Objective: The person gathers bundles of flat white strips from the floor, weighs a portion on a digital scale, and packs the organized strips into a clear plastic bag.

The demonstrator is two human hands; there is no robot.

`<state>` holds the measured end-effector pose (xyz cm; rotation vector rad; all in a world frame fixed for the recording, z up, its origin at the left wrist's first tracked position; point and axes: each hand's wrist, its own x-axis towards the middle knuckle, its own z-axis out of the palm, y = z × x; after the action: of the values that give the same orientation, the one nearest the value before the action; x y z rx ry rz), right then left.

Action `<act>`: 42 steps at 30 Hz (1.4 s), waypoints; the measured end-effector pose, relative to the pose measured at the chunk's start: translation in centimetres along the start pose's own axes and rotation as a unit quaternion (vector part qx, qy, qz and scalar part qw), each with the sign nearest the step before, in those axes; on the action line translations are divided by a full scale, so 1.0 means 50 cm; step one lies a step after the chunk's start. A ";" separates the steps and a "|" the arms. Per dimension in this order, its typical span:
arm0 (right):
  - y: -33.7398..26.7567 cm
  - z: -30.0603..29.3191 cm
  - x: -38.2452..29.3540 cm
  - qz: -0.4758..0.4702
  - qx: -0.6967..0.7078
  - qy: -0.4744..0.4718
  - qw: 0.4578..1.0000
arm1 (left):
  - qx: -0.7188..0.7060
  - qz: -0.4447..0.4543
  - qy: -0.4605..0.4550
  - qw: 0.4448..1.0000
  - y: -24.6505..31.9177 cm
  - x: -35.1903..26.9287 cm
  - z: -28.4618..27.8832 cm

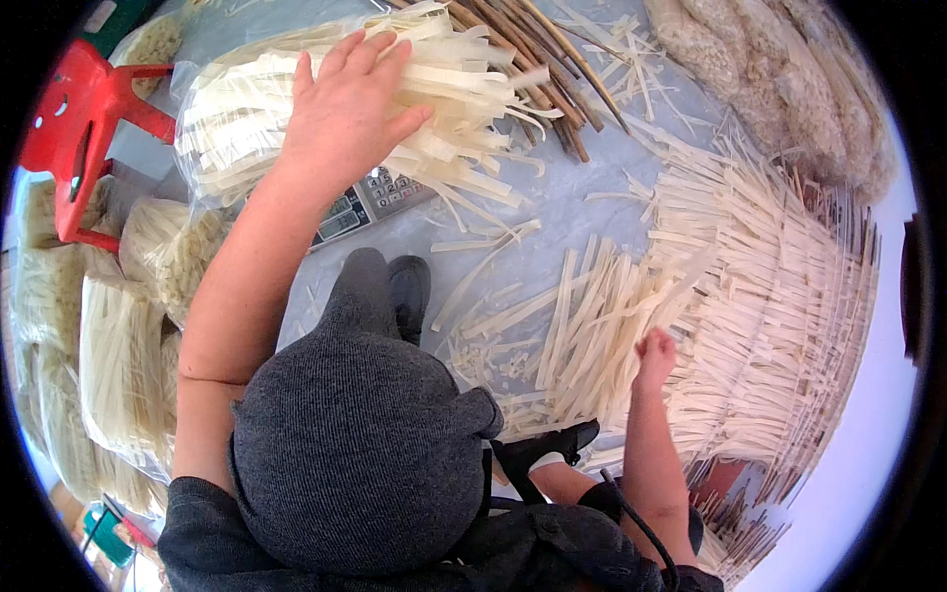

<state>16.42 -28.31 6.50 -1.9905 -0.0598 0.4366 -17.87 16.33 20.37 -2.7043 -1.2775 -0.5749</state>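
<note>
My left hand [344, 100] lies spread on a thick bundle of pale flat dried noodles [244, 111]. A clear plastic bag [189, 166] wraps the bundle's left end, while loose ends fan out on the right. Under the bundle sits a digital scale [370, 203], its keypad and display partly covered. Over to the right, my right hand [655, 355] is closed on a few noodle strips [688, 277], which look blurred. Just below and left of that hand is a loose pile of noodle strips [592, 325].
Noodles hung on thin sticks [769, 318] form a wide stack at right. Thin wooden sticks [547, 66] lie at the top, near large filled bags [769, 81]. A red plastic stool [81, 133] and bagged noodles [122, 362] stand left. A dark cap [362, 451] fills the lower middle.
</note>
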 end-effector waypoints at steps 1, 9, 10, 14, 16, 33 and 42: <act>0.019 0.000 -0.033 0.029 -0.010 0.014 0.999 | -0.015 -0.005 0.034 0.999 0.001 0.001 0.002; 0.071 -0.018 -0.024 -0.046 -0.135 -0.078 0.987 | -0.238 -0.010 0.119 0.964 0.008 0.005 -0.064; 0.070 -0.017 -0.016 -0.070 -0.195 -0.091 0.974 | -0.247 -0.010 0.132 0.960 0.006 0.004 -0.065; 0.013 0.028 -0.026 -0.145 -0.288 -0.030 0.946 | -0.255 -0.005 0.141 0.957 -0.003 0.001 -0.060; -0.028 0.058 -0.035 -0.187 -0.273 -0.035 0.943 | -0.257 -0.005 0.144 0.956 -0.004 0.001 -0.059; -0.363 0.439 -0.082 -0.165 0.062 -0.236 0.955 | -0.361 -0.107 0.032 0.926 -0.002 -0.031 -0.037; -0.089 0.515 -0.098 -0.343 -0.447 -0.322 0.761 | -0.528 0.041 -0.496 0.688 0.108 -0.183 0.063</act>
<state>4.04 -5.25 1.89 -2.3899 -1.6572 0.6460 -18.13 7.00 14.45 -4.3677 -1.0284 0.5321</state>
